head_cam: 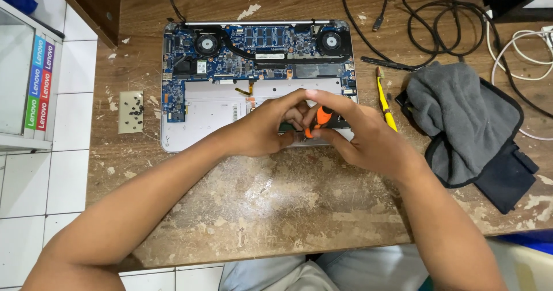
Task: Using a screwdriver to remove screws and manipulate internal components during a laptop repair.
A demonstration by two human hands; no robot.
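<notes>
Bench is pretty beat up, a worn wooden table [276, 204] with the finish flaking off everywhere. Off to one side there's a small beige pad [131, 112] with a bunch of tiny black screws [136, 105] on it. On the other side, a yellow-handled brush [385, 100], a crumpled grey cloth [461, 118] lying on something dark, and a tangle of black cables [429, 29] plus white cables [521, 52] near the far edge. White tiled floor [63, 170] below.

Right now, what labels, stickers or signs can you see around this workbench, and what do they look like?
Sticker strips: on the white cabinet at far left; narrow upright bands in blue, purple, red and green.
White label: on the opened laptop's circuit board, between the two fans; small horizontal rectangle.
No screens or packages in view.
</notes>
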